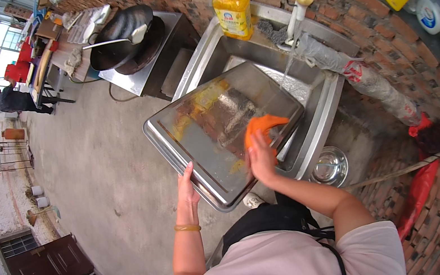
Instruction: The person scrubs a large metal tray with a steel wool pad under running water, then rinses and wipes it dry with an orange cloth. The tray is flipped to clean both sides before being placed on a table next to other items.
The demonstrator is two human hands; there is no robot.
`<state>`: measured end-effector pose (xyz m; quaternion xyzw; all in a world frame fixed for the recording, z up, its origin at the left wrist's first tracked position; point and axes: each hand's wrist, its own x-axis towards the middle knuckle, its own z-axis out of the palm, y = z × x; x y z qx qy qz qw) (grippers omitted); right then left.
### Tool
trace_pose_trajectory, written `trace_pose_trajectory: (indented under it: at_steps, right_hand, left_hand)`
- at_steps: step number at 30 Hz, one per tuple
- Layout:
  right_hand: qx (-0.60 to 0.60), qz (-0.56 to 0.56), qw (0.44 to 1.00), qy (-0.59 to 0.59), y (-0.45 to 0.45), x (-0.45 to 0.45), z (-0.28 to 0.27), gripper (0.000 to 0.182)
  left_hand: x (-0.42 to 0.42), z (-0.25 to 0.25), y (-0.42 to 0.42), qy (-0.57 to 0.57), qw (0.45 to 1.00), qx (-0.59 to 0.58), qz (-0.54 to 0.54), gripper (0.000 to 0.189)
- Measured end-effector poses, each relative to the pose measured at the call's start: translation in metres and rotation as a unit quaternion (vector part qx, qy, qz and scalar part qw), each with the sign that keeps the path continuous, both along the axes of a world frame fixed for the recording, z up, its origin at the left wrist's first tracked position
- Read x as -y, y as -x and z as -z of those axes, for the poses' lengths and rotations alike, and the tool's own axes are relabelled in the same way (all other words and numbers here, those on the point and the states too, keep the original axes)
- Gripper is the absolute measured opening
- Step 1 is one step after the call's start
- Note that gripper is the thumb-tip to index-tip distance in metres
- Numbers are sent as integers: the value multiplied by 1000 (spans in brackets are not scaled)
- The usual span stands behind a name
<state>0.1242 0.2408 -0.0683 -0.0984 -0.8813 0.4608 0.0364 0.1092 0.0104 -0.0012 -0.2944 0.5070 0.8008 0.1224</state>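
Observation:
A rectangular stainless-steel tray point(204, 148) is tilted over the near left rim of the metal sink point(332, 114), its flat underside facing up with brown and yellowish marks on it. My left hand point(187, 188) grips the tray's rim at the lower left. Pressed to the tray's right side, my right hand point(262, 160) holds an orange cloth point(263, 127) against the surface. Water runs from the faucet point(293, 26) into the sink, where another shiny metal surface point(300, 87) lies partly hidden below the tray.
A yellow pump bottle point(233, 11) and grey scouring pad point(272, 32) stand on the sink's back ledge. Left of the sink, a wok point(119, 37) with a ladle sits on a stove point(177, 24). A metal basin point(329, 167) is on the floor. A person point(20, 99) bends at a far table.

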Motion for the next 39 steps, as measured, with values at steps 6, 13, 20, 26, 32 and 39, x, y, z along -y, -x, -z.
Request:
trace_pose_trajectory:
  at_steps: [6, 13, 20, 26, 32, 39]
  right_hand:
    - [-85, -123, 980, 132, -11, -5, -73, 37]
    - [-1, 33, 987, 160, -5, -67, 58, 35]
    - [122, 100, 983, 93, 34, -101, 110, 55]
    - [277, 11, 868, 412, 88, -124, 48, 68]
    - [298, -116, 699, 639, 83, -153, -41, 43]
    - [317, 33, 697, 642, 9, -201, -103, 44]
  left_hand:
    - [-18, -83, 2, 9, 996, -91, -18, 30]
    - [-7, -177, -19, 47, 984, -169, 5, 23]
    - [43, -260, -67, 18, 974, -224, -17, 28]
    - [74, -304, -99, -100, 961, -250, -62, 34]
    - [112, -289, -96, -129, 956, -263, -22, 46]
    - [94, -232, -64, -202, 937, -285, -25, 74]
